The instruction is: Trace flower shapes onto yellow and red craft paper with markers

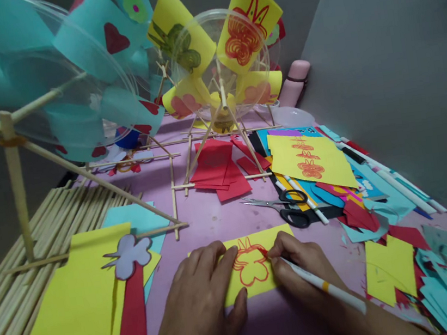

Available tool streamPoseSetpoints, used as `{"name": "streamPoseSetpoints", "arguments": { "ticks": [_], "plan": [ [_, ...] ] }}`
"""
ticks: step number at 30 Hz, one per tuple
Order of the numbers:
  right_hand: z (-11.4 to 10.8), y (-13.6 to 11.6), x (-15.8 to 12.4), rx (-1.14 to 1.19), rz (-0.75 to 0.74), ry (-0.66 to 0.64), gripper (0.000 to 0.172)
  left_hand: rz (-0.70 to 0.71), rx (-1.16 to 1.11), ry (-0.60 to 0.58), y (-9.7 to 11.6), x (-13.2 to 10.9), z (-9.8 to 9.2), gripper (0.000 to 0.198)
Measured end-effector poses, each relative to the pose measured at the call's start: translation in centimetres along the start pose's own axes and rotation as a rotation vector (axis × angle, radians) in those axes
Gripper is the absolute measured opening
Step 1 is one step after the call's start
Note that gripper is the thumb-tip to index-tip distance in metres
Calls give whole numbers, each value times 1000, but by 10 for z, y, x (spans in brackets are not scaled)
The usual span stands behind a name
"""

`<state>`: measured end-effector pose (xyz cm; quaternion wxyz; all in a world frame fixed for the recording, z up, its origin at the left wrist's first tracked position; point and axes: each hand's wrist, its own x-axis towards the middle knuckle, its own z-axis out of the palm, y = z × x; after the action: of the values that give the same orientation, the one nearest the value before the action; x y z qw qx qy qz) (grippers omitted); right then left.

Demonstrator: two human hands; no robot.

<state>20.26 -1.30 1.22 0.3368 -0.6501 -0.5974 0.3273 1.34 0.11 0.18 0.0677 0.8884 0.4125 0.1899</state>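
A yellow paper card (240, 291) lies on the table before me, with a red butterfly outline (254, 273) drawn on it. My left hand (202, 291) rests flat on the card's left part, its fingers extended and thumb apart. In my right hand (302, 261) is a white marker (325, 286) with an orange band, pinched between fingers and thumb. Its red tip touches the card at the upper right of the outline. Black-handled scissors (280, 204) lie just beyond the card.
Stick-framed wheels with yellow flaps (242, 27) and blue flaps (91, 42) stand behind. Bamboo sticks (13, 294) and yellow sheets (70, 319) lie left; red paper (217, 163) lies ahead. On the right are a butterfly-printed yellow sheet (317, 163), paper scraps (388, 266) and markers (395, 189).
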Motion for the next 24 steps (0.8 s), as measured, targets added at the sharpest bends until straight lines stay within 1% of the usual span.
{"name": "streamPoseSetpoints", "arguments": {
  "ticks": [6, 19, 24],
  "plan": [
    [-2, 0, -1, 6, 28, 0, 10, -5, 1, 5, 0, -1, 1, 42],
    [-3, 2, -2, 16, -17, -21, 8, -29, -26, 17, -2, -3, 5, 42],
    [-4, 1, -3, 17, 10, -27, 9, -32, -14, 13, -2, -4, 5, 43]
  ]
}}
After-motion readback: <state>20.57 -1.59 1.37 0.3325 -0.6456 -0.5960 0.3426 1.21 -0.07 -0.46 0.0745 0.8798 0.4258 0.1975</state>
